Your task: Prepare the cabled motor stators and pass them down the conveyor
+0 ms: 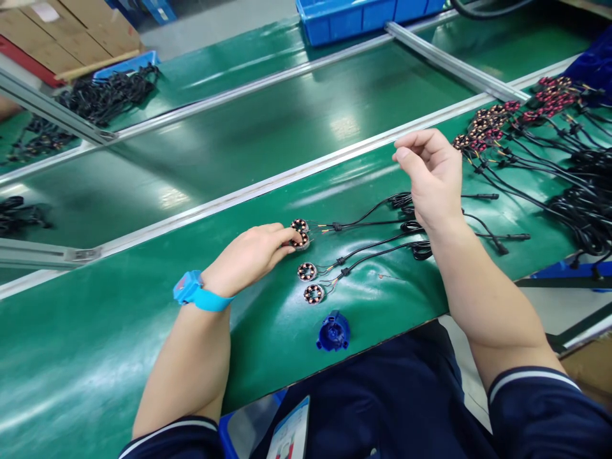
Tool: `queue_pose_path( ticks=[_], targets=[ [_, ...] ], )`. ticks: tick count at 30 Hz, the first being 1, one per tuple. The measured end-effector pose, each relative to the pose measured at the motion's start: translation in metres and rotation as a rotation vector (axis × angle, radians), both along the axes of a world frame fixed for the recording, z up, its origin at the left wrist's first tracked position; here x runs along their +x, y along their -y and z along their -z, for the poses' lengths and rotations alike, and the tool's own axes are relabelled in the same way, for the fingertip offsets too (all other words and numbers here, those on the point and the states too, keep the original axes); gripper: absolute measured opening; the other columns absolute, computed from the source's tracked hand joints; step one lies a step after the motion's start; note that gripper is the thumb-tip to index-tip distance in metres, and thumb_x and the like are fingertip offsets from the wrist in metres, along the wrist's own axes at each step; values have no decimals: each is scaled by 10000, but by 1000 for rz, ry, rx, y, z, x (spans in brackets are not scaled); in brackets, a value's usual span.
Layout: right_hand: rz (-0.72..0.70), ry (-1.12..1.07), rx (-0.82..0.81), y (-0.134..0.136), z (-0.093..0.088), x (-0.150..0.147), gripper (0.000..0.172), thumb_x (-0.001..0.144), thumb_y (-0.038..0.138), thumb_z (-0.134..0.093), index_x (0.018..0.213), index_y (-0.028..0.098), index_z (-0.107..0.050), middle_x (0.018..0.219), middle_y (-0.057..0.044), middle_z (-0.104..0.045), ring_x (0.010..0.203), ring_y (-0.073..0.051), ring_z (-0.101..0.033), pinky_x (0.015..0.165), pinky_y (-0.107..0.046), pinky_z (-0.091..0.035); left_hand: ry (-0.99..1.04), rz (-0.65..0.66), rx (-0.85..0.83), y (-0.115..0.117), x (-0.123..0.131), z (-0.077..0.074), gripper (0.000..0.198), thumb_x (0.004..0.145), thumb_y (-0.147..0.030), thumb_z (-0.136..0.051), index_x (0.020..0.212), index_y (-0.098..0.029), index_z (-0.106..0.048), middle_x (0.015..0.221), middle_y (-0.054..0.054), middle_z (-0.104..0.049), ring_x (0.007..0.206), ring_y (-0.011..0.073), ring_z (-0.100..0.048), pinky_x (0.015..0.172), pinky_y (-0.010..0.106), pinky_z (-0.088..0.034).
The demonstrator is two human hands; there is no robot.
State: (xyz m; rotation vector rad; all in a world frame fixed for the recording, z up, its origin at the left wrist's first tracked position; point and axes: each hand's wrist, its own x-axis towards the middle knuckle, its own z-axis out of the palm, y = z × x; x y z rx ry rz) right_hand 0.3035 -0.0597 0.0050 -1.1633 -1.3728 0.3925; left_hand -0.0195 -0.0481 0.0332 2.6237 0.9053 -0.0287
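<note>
My left hand (253, 254), with a blue wrist strap (203, 293), has its thumb and fingertips closed on a small round copper-coil stator (301, 240). Touching or nearly touching it is another stator (299, 225). Two more, a stator (306, 271) and a stator (313, 294), lie below in the same column. Each has thin wires running right to a black cable (373, 255). My right hand (433, 175) is raised over the coiled cables, its fingers curled and thumb against the index finger, with nothing visible between them. A blue plastic housing (333, 331) sits near the table edge.
Many wired stators (488, 127) and a heap of black cables (583, 191) lie at the right. A metal rail (268, 185) crosses the green table (95, 357). A blue bin (368, 16) and another cable pile (105, 95) are beyond it.
</note>
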Motion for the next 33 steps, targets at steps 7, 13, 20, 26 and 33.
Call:
queue_pose_path(
  ticks=[7, 13, 20, 26, 33],
  targets=[
    [27, -2, 2, 0, 0, -1, 333, 940, 580, -545, 1068, 284, -627, 1043, -43, -644, 1020, -253, -638, 870, -436, -527, -76, 94, 51, 0, -1, 0, 393, 1030, -401, -365, 1067, -237, -721, 1047, 79, -676, 945, 245, -647, 825, 367, -509],
    [10, 37, -6, -1, 2, 0, 371, 944, 604, -517, 1132, 301, -619, 1089, -51, -636, 1077, -269, -618, 864, -439, -521, -77, 67, 82, 7, -3, -14, 423, 1036, -427, -350, 1076, -215, -713, 1077, 95, -669, 953, 259, -640, 851, 409, -508],
    [-15, -19, 28, -1, 2, -1, 309, 946, 545, -557, 1073, 272, -627, 1033, -44, -631, 1038, -249, -629, 870, -431, -525, -68, 179, -98, 38, 8, -38, 321, 998, -452, -528, 863, -216, -698, 929, 47, -643, 850, 206, -612, 774, 329, -470],
    [17, 7, 48, -4, 4, 0, 267, 961, 485, -560, 1040, 237, -617, 986, -37, -635, 932, -196, -649, 847, -395, -551, -196, 265, -212, 58, 22, -30, 141, 948, -305, -648, 862, -230, -728, 935, 17, -635, 919, 194, -601, 820, 312, -431],
    [26, 41, 67, -2, 1, -3, 225, 984, 439, -528, 1031, 235, -609, 971, -35, -634, 910, -185, -652, 819, -378, -551, -318, 188, -155, 61, 30, -29, 209, 957, -270, -625, 776, -202, -705, 908, 33, -629, 860, 199, -590, 744, 321, -423]
  ],
)
